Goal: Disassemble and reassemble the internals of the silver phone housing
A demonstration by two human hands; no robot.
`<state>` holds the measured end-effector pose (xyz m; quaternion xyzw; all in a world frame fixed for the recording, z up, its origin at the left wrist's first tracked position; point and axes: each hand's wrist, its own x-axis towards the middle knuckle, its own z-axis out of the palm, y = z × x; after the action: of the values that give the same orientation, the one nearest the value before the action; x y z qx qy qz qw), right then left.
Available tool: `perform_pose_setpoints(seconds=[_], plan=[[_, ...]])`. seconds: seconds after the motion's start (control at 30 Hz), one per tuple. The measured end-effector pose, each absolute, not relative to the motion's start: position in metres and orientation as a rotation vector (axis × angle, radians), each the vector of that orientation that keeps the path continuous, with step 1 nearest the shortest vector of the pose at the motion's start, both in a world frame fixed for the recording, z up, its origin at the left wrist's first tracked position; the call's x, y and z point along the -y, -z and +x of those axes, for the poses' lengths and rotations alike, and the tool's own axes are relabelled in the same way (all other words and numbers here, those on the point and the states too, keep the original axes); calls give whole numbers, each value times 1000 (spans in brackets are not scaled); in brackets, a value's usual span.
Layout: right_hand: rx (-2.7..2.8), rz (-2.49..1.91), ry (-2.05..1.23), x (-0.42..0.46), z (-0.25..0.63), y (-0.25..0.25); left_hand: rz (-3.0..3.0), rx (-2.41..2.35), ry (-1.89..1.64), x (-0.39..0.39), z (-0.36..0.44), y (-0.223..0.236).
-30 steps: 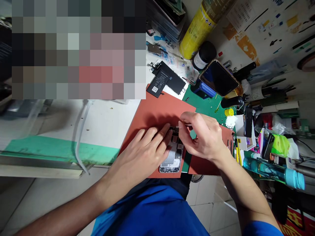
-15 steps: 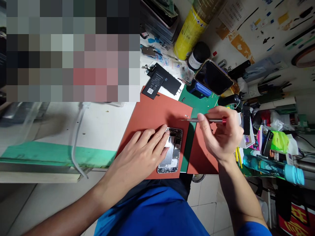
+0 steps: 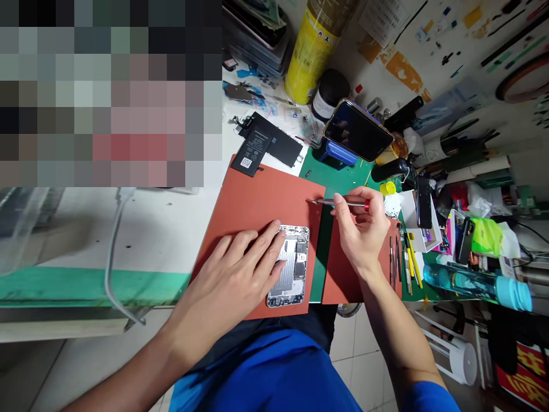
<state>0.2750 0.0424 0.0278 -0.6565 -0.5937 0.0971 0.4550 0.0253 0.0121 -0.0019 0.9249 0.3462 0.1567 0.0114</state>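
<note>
My left hand (image 3: 246, 266) lies with stretched fingers over the left side of an opened phone (image 3: 289, 274), its inner metal and circuit parts bare. The phone rests on a reddish-brown mat (image 3: 257, 206). Between the fingers of my right hand (image 3: 362, 226) is a thin screwdriver (image 3: 349, 202) with a red end, held almost level. Its tip points left, over the mat's right part, where a tiny bit lies close to it; whether they touch I cannot tell. A black phone battery (image 3: 253, 151) lies at the mat's upper left corner, beside a dark phone screen part (image 3: 285, 143).
Behind the mat, a phone (image 3: 358, 130) leans on a blue stand, near a black-lidded jar (image 3: 330, 94) and a yellow spray can (image 3: 306, 57). On the right are slim tools (image 3: 398, 252), a white box (image 3: 416, 220) and a blue bottle (image 3: 476, 286). A cable (image 3: 110, 257) hangs at left.
The view has shifted, moving most things left. My right hand has moved down toward the mat, bringing the screwdriver tip nearer the tiny bit. My left hand stays on the phone.
</note>
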Motion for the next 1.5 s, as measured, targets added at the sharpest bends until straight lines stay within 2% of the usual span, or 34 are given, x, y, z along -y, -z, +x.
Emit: perform_pose_setpoints(seconds=[0.43,0.63,0.87,1.5], plan=[[1334,-1622,-372,-34,273,-33,2845,-1088,-581,-13,24,2],[1179,-1523,-633,3,254,-43,2421,-1056,-866,-16,15,-2],[1041,-1558,-810,30,232,-37,2203,-1056,-870,-22,14,-7],[1096,-1514,-824,33,228,-37,2187,-992,-849,-22,12,-5]])
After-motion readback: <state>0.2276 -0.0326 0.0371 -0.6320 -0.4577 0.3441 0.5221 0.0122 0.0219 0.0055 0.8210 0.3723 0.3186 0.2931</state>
